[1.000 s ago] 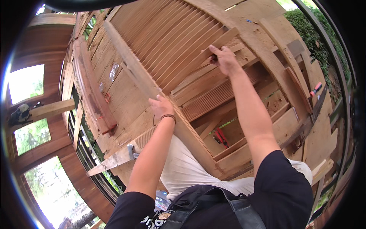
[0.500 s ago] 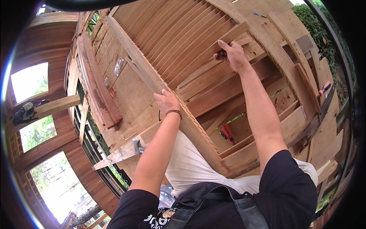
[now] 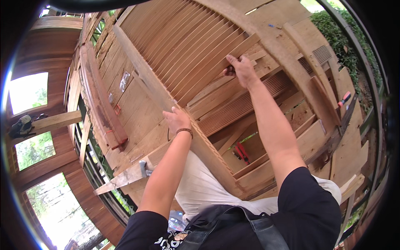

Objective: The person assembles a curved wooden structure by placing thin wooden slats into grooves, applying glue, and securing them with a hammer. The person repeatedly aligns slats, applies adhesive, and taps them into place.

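A large wooden louvre frame, with many thin slats set across it, lies before me. My right hand is closed at the nearest slat, close to its far-right end, with the thumb against the wood and the fingers curled below. My left hand rests at the frame's left rail, fingers stretched out and nothing held. Notches run along the rail's inner edge, nearer to me than the slats. The slat's left end meets this rail just beyond my left hand.
Inside the frame's near part lie a grooved board and a red-and-black tool. A hammer lies left of my leg. On the right is a handsaw beside a red-handled tool. A dark-red carved beam lies left.
The whole view has shifted, so everything appears a little further left and lower. Both hands keep the same places against the frame and slat.
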